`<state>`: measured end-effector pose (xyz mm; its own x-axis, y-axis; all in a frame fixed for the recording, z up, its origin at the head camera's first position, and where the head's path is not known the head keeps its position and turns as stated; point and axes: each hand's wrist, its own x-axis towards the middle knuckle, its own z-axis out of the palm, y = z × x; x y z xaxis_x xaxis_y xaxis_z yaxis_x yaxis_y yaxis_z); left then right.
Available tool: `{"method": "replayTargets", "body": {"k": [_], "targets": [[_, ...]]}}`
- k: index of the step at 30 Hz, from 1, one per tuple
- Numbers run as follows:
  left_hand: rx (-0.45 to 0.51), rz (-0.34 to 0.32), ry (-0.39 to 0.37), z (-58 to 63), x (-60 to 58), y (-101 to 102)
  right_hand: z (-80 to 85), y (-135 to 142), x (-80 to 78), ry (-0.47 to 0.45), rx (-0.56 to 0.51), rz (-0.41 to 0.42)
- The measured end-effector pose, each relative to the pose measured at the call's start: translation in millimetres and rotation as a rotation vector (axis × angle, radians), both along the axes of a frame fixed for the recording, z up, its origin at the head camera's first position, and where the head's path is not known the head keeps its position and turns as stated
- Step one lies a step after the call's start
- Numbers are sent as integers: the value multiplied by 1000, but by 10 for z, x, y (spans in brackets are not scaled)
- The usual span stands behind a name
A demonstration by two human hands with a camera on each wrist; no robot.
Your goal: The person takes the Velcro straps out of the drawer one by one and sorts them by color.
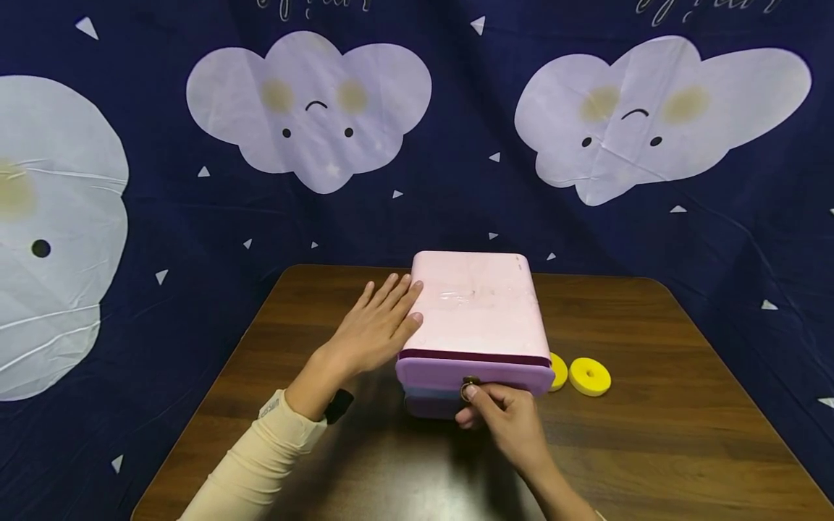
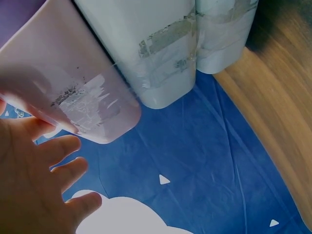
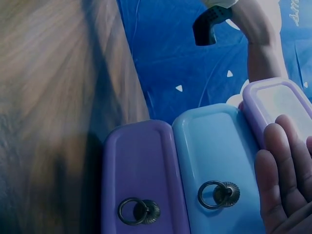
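A small three-tier drawer cabinet with a pale pink top stands on the table. Its lilac top drawer juts out slightly, leaving a dark gap under the top's front edge. My right hand pinches that drawer's metal ring pull between thumb and fingers. With fingers straight, my left hand rests against the cabinet's left upper edge; in the left wrist view it touches the pink side. The right wrist view shows the blue middle drawer and purple bottom drawer, both with hanging rings.
Two yellow discs lie on the wooden table right of the cabinet: one disc in full sight, the other partly behind the cabinet. A dark blue cloth with clouds hangs behind the table. A black band circles my left wrist.
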<state>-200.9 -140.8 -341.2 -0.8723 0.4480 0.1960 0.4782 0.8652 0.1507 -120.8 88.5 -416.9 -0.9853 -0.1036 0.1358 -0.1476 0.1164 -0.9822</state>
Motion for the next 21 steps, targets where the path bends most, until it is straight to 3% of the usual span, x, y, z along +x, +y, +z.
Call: {"method": "replayTargets", "body": {"k": [21], "targets": [[-3,-13,-18,9,-10,-2,33,-9,-170,-83,-30,-47]]}}
